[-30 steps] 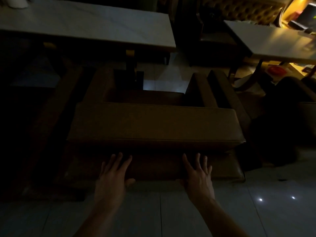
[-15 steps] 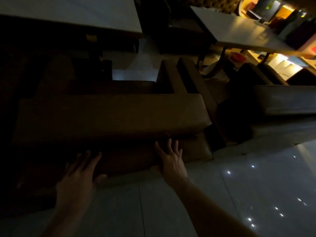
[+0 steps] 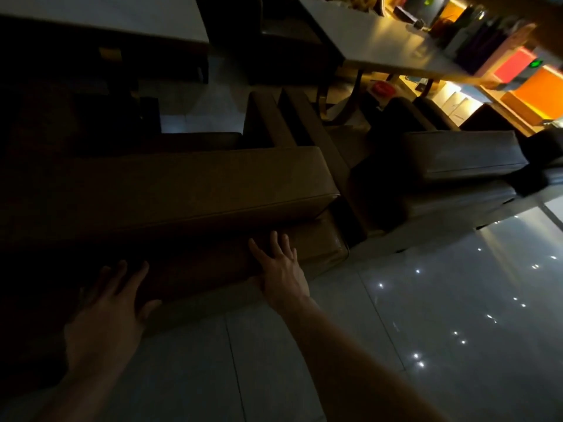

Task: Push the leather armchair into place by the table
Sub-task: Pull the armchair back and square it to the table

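Before the pale-topped table [image 3: 128,19], with its front toward the table's dark underside, the leather armchair [image 3: 189,187] is seen from behind. An even push is best given low on the back panel, both palms loaded equally so the chair is not slewed toward the neighbouring armchair [image 3: 463,156] on the glossy tiled floor [image 3: 426,300]. Left hand [image 3: 103,318] and right hand [image 3: 281,269] are laid flat against the back, fingers spread and straight, nothing gripped, arms extended forward.

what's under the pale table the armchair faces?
Under the pale table it is mostly black. A dark base or leg shows, with a lit patch of floor tile beside it. The leather armchair backrest covers the nearer part; its seat front is hidden.
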`<control>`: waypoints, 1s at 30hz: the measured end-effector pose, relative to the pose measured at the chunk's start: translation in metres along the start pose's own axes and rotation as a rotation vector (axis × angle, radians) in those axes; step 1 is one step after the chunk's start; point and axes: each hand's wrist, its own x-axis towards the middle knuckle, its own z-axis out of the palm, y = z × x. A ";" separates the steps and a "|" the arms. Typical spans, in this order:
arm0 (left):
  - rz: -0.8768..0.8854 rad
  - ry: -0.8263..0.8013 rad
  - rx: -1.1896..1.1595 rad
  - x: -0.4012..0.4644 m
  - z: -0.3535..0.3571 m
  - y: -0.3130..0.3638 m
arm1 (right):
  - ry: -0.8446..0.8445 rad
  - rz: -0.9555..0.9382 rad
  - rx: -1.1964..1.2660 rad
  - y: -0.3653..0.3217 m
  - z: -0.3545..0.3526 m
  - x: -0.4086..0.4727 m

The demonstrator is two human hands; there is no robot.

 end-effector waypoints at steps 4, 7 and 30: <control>0.013 0.046 -0.011 0.006 0.016 -0.008 | 0.019 -0.003 0.001 0.003 0.009 0.005; 0.050 0.093 -0.013 0.009 0.026 -0.014 | 0.016 -0.016 0.013 0.004 0.012 0.011; -0.129 -0.102 0.037 0.044 -0.010 0.006 | -0.081 0.000 -0.096 -0.010 -0.019 0.036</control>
